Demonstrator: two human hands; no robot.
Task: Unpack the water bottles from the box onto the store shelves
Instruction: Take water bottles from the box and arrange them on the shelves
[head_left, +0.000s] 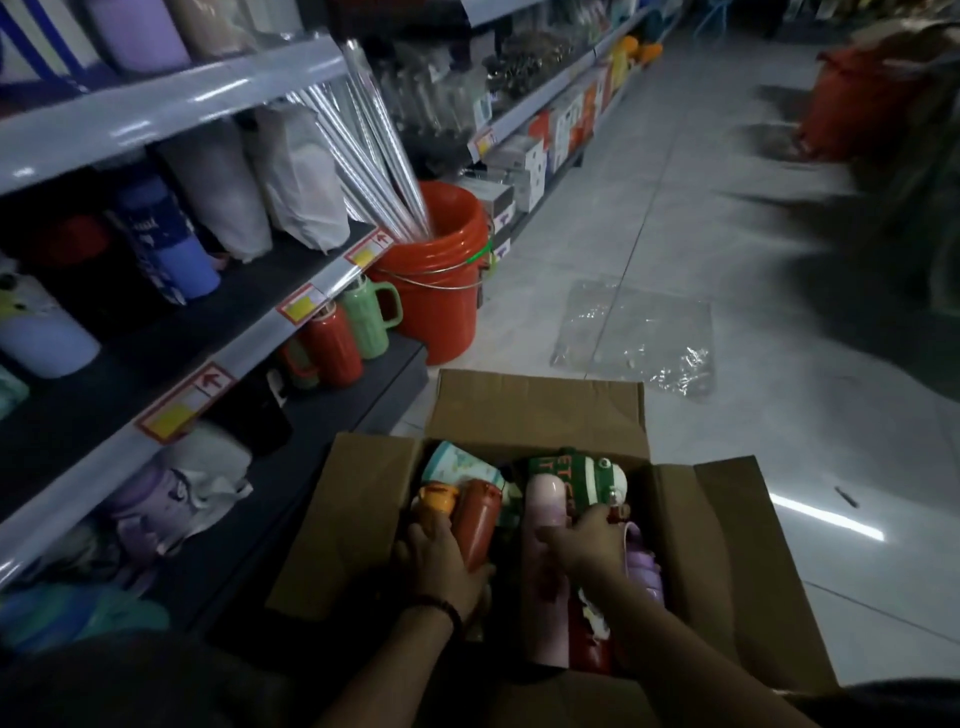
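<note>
Flanking box (540, 410): bucket (436, 291), plastic wrap (634, 338).

A red plastic bucket (431, 301) with a wire handle stands on the pale tiled floor (727, 182) just left of the frame's centre. A bundle of shiny silver rolls (363, 156) leans out of it toward the upper left. Right of centre a crumpled clear plastic sheet (634, 338) lies flat on the tiles, and a blurred orange-red container (857, 104) sits in the upper right corner.
</note>
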